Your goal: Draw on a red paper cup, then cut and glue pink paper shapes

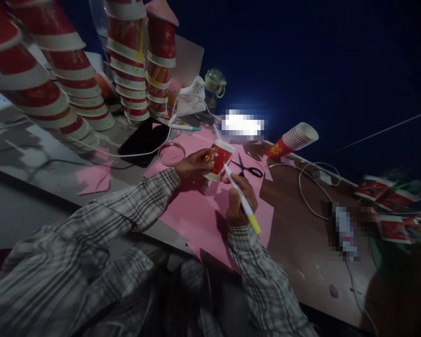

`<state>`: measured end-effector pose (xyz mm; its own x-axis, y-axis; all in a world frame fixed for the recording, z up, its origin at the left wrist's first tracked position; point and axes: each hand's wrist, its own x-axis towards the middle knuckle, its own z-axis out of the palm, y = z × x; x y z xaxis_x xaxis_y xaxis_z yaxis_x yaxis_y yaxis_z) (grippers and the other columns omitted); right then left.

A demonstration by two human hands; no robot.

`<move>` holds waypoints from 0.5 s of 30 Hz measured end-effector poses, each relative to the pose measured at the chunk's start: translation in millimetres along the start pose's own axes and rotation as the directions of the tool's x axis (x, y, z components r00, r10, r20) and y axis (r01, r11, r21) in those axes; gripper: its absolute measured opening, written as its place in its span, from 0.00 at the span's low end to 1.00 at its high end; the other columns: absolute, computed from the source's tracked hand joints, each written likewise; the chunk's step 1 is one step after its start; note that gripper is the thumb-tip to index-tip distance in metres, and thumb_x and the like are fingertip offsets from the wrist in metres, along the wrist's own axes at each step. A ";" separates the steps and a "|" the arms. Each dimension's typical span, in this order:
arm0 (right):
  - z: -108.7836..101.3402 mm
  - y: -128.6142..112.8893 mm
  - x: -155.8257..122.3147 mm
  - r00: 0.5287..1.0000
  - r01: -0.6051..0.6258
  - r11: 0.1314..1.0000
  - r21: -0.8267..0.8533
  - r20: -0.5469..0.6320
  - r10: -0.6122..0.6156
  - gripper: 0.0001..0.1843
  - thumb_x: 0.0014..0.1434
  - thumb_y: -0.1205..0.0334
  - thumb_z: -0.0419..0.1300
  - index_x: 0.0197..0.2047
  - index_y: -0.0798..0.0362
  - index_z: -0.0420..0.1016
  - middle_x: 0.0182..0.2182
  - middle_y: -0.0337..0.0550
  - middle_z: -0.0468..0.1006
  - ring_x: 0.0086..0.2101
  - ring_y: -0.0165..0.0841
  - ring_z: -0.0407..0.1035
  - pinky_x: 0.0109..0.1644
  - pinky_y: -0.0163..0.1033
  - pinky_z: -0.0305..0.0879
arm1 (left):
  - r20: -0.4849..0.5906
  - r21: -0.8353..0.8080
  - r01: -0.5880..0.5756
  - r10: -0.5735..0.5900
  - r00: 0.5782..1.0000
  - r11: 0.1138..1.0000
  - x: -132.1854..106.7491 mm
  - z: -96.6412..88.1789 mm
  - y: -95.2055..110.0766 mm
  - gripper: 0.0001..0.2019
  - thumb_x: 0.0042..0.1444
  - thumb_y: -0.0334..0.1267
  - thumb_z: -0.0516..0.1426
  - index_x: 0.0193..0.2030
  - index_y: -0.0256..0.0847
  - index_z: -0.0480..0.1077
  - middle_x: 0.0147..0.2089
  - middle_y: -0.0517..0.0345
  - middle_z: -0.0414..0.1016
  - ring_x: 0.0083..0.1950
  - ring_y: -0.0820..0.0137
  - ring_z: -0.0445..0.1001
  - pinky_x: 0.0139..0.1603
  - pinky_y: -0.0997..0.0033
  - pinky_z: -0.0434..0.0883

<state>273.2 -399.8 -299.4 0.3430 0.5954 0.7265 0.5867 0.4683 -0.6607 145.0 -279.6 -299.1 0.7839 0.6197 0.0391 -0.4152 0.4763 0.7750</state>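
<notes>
Paper cup (219,156), left edge hidden, is pinched by the left hand (192,164). Right hand (235,206) grips a marker (246,206), fingers curled.

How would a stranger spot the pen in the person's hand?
Find the big pink paper on the table. Over it, the left hand holds a red cup and the right hand holds the pen, pointing at the cup. Its yellow end sets it apart from the teal-ended pen lying by the black device.
</notes>
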 end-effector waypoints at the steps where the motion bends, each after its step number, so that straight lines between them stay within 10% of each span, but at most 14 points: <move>1: -0.3 0.7 0.3 0.999 -0.024 1.000 -0.014 -0.027 0.023 0.15 0.64 0.57 0.54 0.51 0.52 0.75 0.36 0.45 0.80 0.40 0.38 0.75 0.44 0.49 0.74 | 0.001 0.000 0.004 -0.004 1.000 1.000 -0.2 0.5 0.2 0.25 0.49 0.40 0.68 0.52 0.38 0.69 0.35 0.55 0.75 0.27 0.71 0.74 0.24 0.73 0.71; 15: -3.3 -2.1 2.1 0.999 -0.049 0.997 -0.064 -0.025 0.048 0.15 0.65 0.57 0.54 0.50 0.52 0.75 0.36 0.44 0.80 0.39 0.37 0.76 0.44 0.47 0.73 | 0.033 0.001 0.030 -0.030 0.999 1.000 -0.1 -0.7 0.0 0.23 0.51 0.41 0.67 0.52 0.39 0.68 0.34 0.56 0.75 0.25 0.71 0.73 0.24 0.72 0.71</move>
<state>275.1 -401.8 -295.9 0.3892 0.6004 0.6986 0.6150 0.3952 -0.6823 144.6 -279.3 -299.6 0.8108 0.5842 0.0368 -0.3912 0.4940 0.7765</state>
